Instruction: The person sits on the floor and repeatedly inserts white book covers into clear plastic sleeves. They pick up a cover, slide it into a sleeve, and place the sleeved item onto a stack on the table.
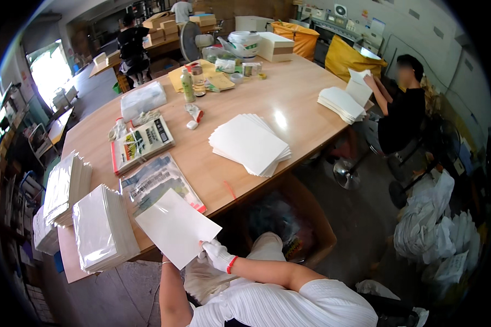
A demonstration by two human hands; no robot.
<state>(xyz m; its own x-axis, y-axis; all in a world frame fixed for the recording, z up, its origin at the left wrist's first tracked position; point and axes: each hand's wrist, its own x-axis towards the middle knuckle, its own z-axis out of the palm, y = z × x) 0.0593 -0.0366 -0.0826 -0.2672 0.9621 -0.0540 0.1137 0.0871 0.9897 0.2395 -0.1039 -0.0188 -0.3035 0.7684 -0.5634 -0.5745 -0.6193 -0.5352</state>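
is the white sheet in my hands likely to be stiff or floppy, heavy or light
The white sheet is probably fairly stiff, since its edges look straight, though the hidden left hand may support it. It is likely light, as it looks thin and flat.

A flat white sheet [177, 226] slants partly over the table [297, 92].

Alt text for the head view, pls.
A gloved right hand grips a white sheet by its edge at a wooden table; the left hand is hidden behind it. On the table are a fanned white stack and, to the left, glossy piles. At right, a seated co-worker handles paper.
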